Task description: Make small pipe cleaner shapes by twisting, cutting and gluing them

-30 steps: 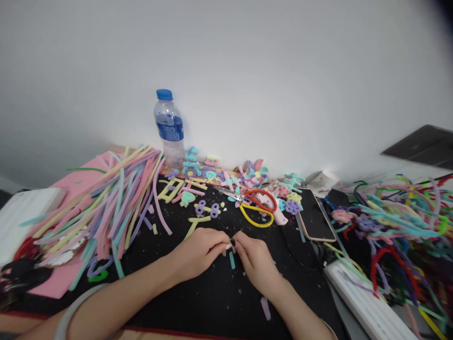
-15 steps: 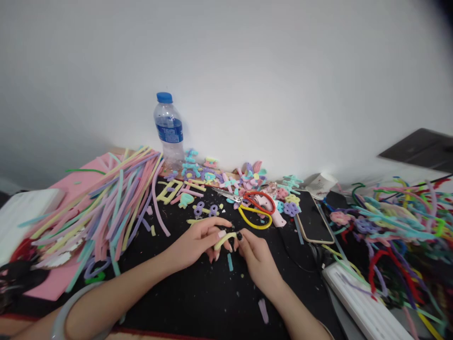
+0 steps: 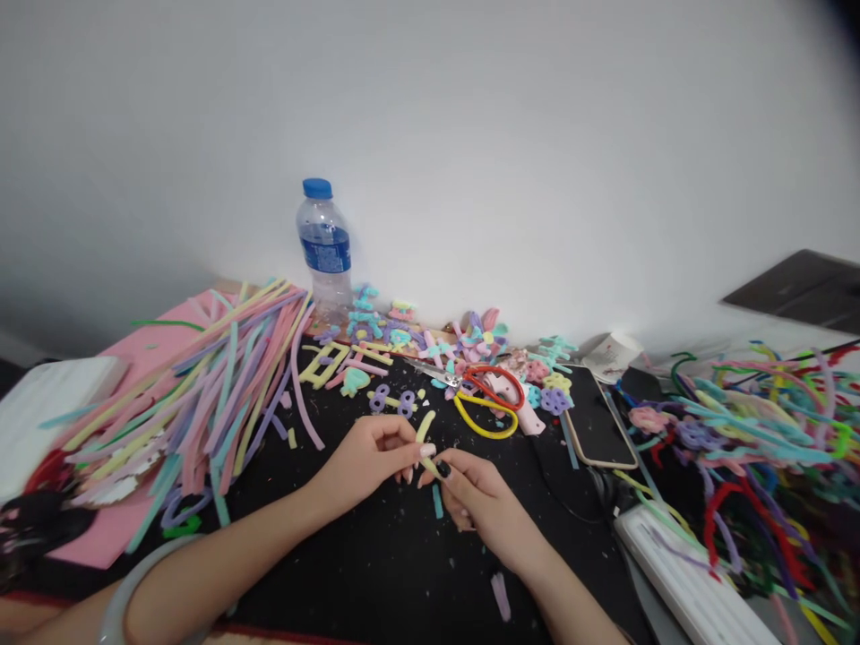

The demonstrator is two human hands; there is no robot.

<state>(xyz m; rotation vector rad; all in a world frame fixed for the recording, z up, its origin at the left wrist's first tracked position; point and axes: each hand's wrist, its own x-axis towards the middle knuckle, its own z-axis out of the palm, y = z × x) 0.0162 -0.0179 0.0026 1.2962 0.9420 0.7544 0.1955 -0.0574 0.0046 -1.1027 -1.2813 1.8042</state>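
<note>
Between my hands is a short yellow pipe cleaner [image 3: 425, 428], tilted, with its upper end free. My left hand [image 3: 373, 457] pinches it with thumb and fingertips from the left. From the right, my right hand [image 3: 480, 493] grips its lower end between thumb and forefinger. Just below the fingers a small blue strip [image 3: 438, 502] lies on the black mat [image 3: 363, 573]. Beyond my hands are a purple-and-yellow pipe-cleaner piece [image 3: 392, 400] with loops and scissors [image 3: 487, 403] with red and yellow handles.
A heap of pastel pipe cleaners [image 3: 221, 376] lies at left, near a water bottle [image 3: 326, 251]. Finished flower shapes [image 3: 484, 333] line the wall. At right are a phone [image 3: 600, 421], a paper cup [image 3: 614, 352], a white power strip [image 3: 695, 573] and tangled bright pipe cleaners [image 3: 745, 430].
The yellow pipe cleaner has turned from lying slantwise to more upright. My left fingers have closed into a pinch on it, and my right hand has shifted slightly lower.
</note>
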